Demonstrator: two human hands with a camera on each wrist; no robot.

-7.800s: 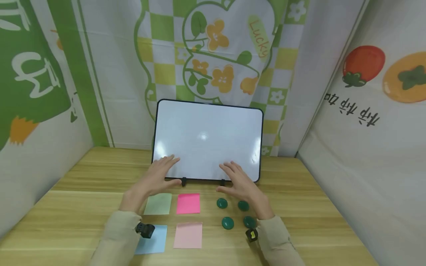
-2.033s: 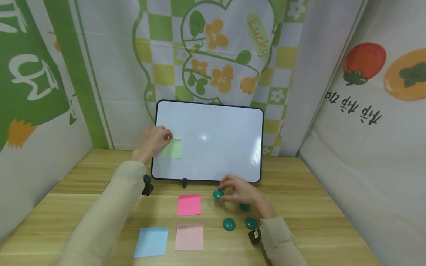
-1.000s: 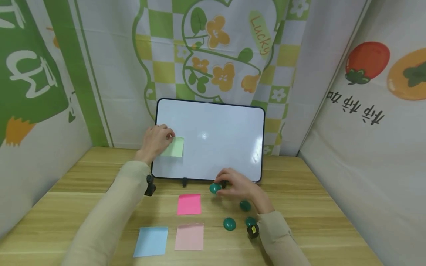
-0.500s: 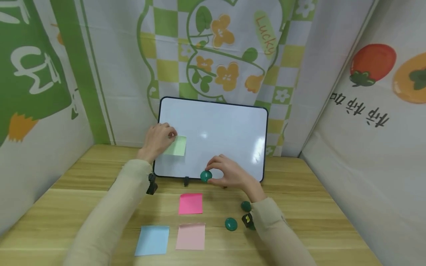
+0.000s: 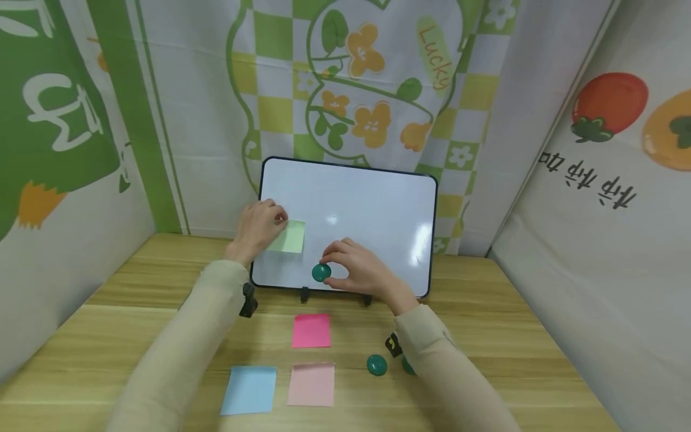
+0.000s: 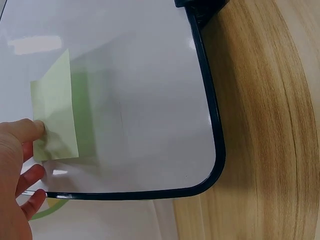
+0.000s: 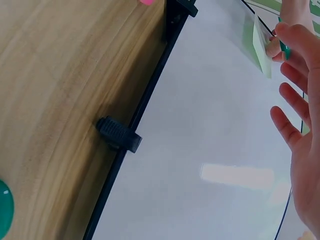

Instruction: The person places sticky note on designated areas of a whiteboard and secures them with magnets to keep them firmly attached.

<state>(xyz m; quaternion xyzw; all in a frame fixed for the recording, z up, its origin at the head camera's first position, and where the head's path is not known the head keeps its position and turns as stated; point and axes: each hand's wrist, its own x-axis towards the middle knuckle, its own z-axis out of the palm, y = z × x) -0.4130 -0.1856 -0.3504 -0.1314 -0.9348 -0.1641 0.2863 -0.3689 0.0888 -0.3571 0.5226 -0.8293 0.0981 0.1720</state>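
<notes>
In the head view my left hand pinches a light green sticky note by its top edge, at the left part of the whiteboard. The left wrist view shows the thumb on the note, whose free end stands off the board and casts a shadow. My right hand pinches a round, glossy green magnet between thumb and fingers, in front of the board just below and right of the note. In the right wrist view this magnet is mostly hidden behind the hand.
On the wooden table lie a bright pink note, a pale pink note and a blue note. Another green magnet sits right of them; one more is partly covered by the right sleeve. Black feet support the board.
Both hands were empty at first. The left hand has brought the green note from the table to the board. My right hand has lifted a magnet and moved it up and left towards the note.
</notes>
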